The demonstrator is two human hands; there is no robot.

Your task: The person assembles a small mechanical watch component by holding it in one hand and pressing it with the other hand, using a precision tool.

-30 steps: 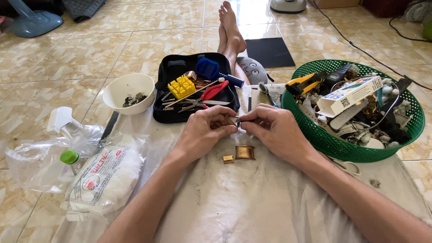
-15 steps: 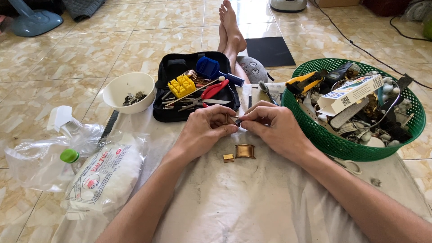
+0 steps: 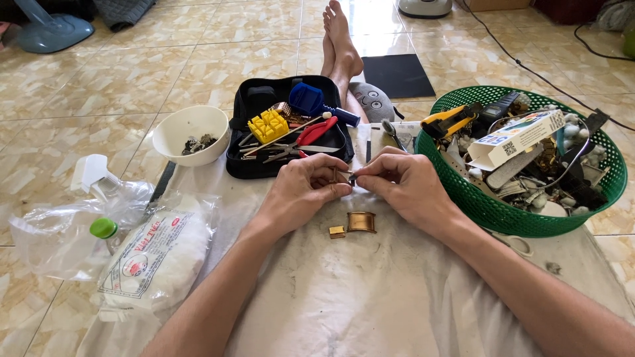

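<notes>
Gold-coloured small metal part (image 3: 335,174) pinched between left hand (image 3: 301,192) and right hand (image 3: 407,185) fingertips.

**Home floor turned into a little repair bench**

Pretty clearly someone's house, not a shop. Glossy beige tiled floor (image 3: 119,73) everywhere, the person sitting on it with bare feet (image 3: 340,39) stretched out at 12 o'clock. A stained white cloth (image 3: 370,297) is the work surface. Open black tool case (image 3: 284,125) at 11, green basket (image 3: 522,158) of odds and ends at 2, fan base (image 3: 56,30) at 10.
</notes>
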